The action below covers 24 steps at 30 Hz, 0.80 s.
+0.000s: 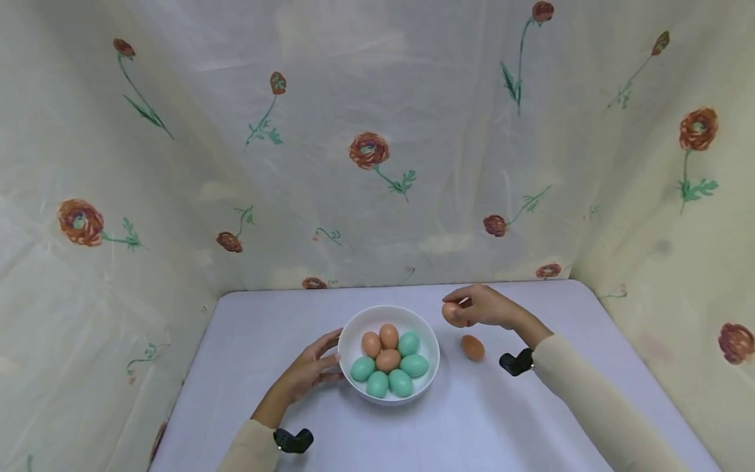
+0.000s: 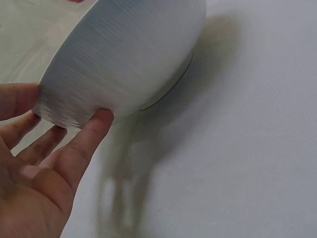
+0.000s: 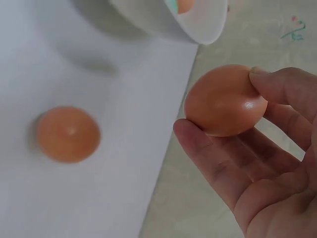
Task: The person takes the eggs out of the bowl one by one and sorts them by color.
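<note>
A white bowl (image 1: 383, 316) stands mid-table, with three brown eggs (image 1: 387, 360) and several mint-green eggs (image 1: 415, 366) inside. My left hand (image 1: 309, 367) is at the bowl's left side. In the left wrist view, its spread, mostly straight fingertips touch the outer wall of the bowl (image 2: 129, 54). To the right of the bowl, my right hand (image 1: 489, 307) holds a brown egg (image 1: 453, 314) above the table. The right wrist view shows this egg (image 3: 225, 101) pinched between thumb and fingertips. Another brown egg (image 1: 472, 347) lies on the table below that hand.
A white cloth covers the table (image 1: 248, 328). Behind it and on both sides hangs a pale curtain (image 1: 448, 216) printed with red flowers. A black band (image 1: 516, 362) sits on the right wrist, and another black band (image 1: 293, 440) on the left.
</note>
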Motion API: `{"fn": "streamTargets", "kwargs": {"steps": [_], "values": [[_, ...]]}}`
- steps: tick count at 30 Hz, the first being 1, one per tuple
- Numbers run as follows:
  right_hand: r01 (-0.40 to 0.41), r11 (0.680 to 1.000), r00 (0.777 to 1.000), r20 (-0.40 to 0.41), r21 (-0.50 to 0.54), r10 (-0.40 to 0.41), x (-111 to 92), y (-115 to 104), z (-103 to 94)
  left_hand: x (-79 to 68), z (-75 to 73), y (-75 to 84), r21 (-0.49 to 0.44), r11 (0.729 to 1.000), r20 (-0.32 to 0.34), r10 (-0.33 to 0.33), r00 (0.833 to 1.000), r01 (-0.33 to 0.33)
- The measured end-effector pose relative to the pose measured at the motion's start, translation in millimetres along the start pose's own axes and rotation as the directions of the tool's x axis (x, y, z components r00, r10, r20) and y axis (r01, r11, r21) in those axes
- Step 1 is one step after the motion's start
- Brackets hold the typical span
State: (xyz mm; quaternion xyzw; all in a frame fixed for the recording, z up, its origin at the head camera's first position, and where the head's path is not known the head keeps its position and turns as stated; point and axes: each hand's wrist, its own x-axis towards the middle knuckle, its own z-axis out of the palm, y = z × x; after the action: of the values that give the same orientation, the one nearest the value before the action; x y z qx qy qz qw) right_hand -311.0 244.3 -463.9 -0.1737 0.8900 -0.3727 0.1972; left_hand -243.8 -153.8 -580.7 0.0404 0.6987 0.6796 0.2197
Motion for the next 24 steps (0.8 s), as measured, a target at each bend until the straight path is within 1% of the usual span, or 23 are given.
{"fn": "streamTargets", "kwargs": {"steps": [7, 9, 15, 20, 24], "values": [[-0.093, 0.996, 0.995, -0.026, 0.000, 0.093, -11, 30, 3.6, -3.2, 1.9, -2.1, -0.003, 1.000, -0.007, -0.021, 1.000, 0.021], [-0.122, 0.992, 0.992, -0.036, 0.006, 0.122, -14, 38, 3.9, -3.2, 1.9, -2.8, -0.001, 1.000, -0.001, -0.015, 1.000, 0.015], [-0.164, 0.986, 0.985, -0.049, 0.015, 0.164, -17, 57, 2.4, -1.6, -0.4, 0.1, -0.015, 1.000, 0.002, -0.007, 1.000, 0.007], [-0.245, 0.969, 0.968, -0.047, 0.006, 0.245, -17, 71, 4.9, -0.2, -1.2, 1.4, -0.008, 1.000, 0.000, -0.011, 1.000, 0.011], [-0.273, 0.962, 0.961, -0.055, -0.007, 0.272, -20, 83, 8.9, -0.5, -0.5, 0.0, -0.008, 1.000, -0.003, -0.018, 1.000, 0.018]]}}
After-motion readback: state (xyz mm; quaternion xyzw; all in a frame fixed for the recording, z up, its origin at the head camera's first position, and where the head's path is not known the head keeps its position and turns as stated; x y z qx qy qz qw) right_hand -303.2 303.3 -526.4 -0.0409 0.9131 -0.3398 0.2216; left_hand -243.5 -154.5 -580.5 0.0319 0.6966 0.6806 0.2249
